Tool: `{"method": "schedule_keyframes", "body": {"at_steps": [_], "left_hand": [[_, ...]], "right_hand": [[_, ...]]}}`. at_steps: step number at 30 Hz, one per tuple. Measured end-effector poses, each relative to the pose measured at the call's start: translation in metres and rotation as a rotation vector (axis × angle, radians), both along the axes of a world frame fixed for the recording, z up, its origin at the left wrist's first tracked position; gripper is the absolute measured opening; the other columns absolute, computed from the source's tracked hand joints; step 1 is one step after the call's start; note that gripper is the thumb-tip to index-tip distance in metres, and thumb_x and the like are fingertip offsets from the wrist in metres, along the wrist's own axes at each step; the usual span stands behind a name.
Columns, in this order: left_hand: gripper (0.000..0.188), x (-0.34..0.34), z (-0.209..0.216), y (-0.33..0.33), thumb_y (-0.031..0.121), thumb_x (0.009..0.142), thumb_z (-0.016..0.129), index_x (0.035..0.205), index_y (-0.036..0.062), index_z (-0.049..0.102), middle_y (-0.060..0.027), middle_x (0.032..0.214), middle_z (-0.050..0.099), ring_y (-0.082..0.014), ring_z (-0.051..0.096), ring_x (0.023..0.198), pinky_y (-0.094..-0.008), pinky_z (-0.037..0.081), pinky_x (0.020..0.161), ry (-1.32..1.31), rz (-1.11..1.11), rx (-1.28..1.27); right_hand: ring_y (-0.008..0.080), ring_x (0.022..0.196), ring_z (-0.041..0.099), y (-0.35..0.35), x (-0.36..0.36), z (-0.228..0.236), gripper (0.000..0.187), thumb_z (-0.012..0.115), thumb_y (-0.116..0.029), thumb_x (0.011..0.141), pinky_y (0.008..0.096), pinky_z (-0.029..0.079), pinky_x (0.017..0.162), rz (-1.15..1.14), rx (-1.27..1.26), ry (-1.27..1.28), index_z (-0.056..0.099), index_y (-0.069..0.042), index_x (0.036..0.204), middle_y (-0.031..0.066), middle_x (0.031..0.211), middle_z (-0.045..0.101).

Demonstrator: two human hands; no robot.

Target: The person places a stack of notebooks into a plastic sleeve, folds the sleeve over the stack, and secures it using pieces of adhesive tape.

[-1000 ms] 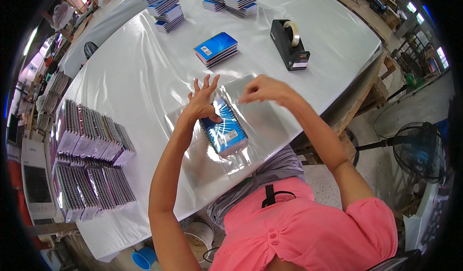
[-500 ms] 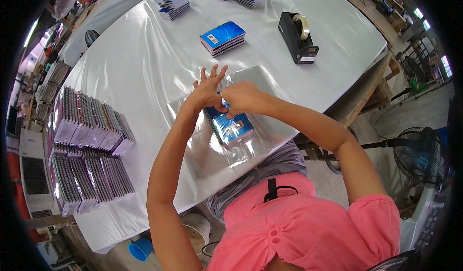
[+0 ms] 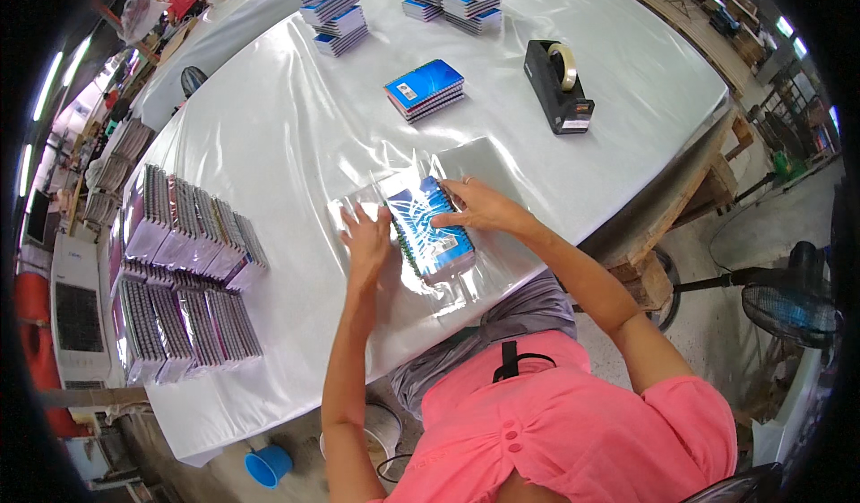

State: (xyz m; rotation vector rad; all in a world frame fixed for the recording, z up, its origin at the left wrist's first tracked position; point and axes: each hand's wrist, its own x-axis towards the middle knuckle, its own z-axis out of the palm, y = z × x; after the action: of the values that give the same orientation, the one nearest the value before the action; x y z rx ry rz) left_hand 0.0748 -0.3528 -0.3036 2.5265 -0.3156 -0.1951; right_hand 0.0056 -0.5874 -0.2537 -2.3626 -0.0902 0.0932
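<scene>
A blue spiral notebook stack (image 3: 428,225) lies on the table in front of me, covered by shiny clear plastic film that wrinkles across its top. My left hand (image 3: 365,241) rests beside its spiral edge with fingers spread on the film, the fingertips close to the coils. My right hand (image 3: 484,206) grips the opposite side, thumb across the blue cover and fingers bent at the far right edge. Under and around the notebooks spread clear plastic sheets (image 3: 488,161), partly hidden by my hands.
Wrapped notebooks (image 3: 184,275) stand in rows at left. A small blue notebook stack (image 3: 425,88) lies ahead, with taller stacks (image 3: 333,15) behind it. A black tape dispenser (image 3: 557,86) stands at right. A blue bucket (image 3: 267,465) and fan (image 3: 788,297) are beyond the table.
My hands, together over the notebooks before, have moved apart to either side. Film now lies across the cover. The view has shifted slightly.
</scene>
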Motion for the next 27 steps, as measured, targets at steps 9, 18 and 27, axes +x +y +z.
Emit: {"method": "schedule_keyframes", "body": {"at_steps": [9,18,27], "left_hand": [[0.085,-0.082,0.064,-0.011,0.027,0.085,0.073,0.15,0.0022,0.024,-0.0179,0.147,0.038,-0.03,0.037,0.135,-0.043,0.032,0.111,0.437,-0.108,-1.152],[0.112,-0.096,0.038,-0.003,0.024,0.061,0.091,0.148,-0.0013,0.025,-0.0128,0.151,0.034,-0.0231,0.045,0.13,-0.0337,0.046,0.098,0.166,-0.002,-1.285],[0.076,-0.098,0.037,0.015,0.033,0.072,0.083,0.135,0.0036,0.052,-0.0114,0.157,0.023,-0.0297,0.019,0.145,-0.0446,0.028,0.113,-0.069,-0.061,-1.243]], "right_hand": [[0.025,0.122,0.049,0.013,-0.062,0.042,0.089,0.082,-0.009,0.071,0.0379,0.042,0.103,-0.06,0.759,-0.004,0.032,-0.01,0.146,0.0154,0.126,0.053],[0.0253,0.13,0.043,0.022,-0.053,-0.008,0.104,0.085,-0.006,0.064,0.0405,0.034,0.112,0.108,0.73,-0.392,0.025,-0.014,0.148,0.0113,0.139,0.043],[0.0272,0.132,0.041,0.012,-0.051,0.011,0.071,0.084,-0.014,0.069,0.0414,0.032,0.112,0.152,0.923,-0.539,0.049,-0.012,0.131,0.0131,0.138,0.045]]}}
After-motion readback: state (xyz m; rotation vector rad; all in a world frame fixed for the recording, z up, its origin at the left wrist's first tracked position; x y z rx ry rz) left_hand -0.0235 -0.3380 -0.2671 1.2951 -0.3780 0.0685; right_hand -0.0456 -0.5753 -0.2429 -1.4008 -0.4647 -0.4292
